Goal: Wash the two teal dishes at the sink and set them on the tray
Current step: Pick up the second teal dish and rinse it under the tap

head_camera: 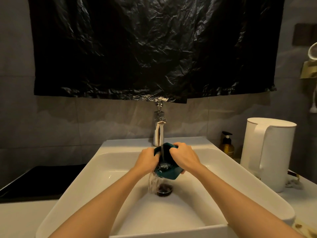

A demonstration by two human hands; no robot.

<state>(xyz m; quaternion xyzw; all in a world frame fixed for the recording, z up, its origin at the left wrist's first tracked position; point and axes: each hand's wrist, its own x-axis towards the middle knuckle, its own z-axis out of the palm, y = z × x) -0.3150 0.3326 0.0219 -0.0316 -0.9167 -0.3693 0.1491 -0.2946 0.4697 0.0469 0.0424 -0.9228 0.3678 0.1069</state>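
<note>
Far left of the left hand: black tray (39,181) on counter | left hand (147,160) grips teal dish (167,167), tilted under tap (159,129) stream above sink (109,170) | right hand (184,158) curls round its right rim | white kettle (269,152) well right.

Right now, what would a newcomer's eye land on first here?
The left hand and right hand grip a teal dish under the running faucet, water spilling off it toward the drain. Above hangs a big crumpled black plastic sheet; a white kettle stands at far right.
</note>
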